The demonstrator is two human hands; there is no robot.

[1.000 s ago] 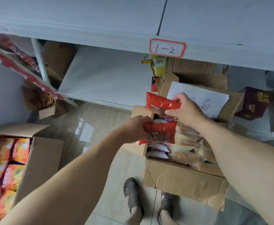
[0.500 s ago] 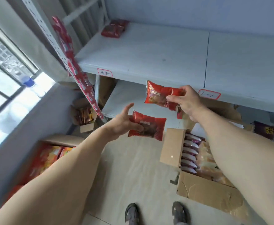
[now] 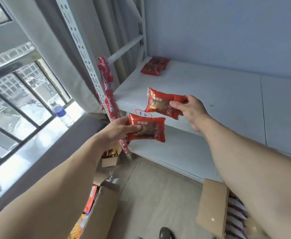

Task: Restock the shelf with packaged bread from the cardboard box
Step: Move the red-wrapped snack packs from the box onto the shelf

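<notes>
I held two red plastic bread packets with gold print and a dark picture on the front. My left hand (image 3: 119,130) pinched the nearer red packet (image 3: 146,129) by its left edge, thumb on top, in front of the shelf's edge. My right hand (image 3: 191,110) pinched the farther red packet (image 3: 163,105) by its right end, over the front of the white metal shelf board (image 3: 210,90). Two more red packets (image 3: 154,67) lay stacked at the far left corner of that board. A small handwritten label (image 3: 142,114) on the shelf edge was partly covered by the packets. At the near right, the brown cardboard box (image 3: 212,206) was cut off by my right arm and the frame; the white-wrapped packets inside were blurred. A second cardboard box (image 3: 100,214) with orange packs stood near left, also cut off.
</notes>
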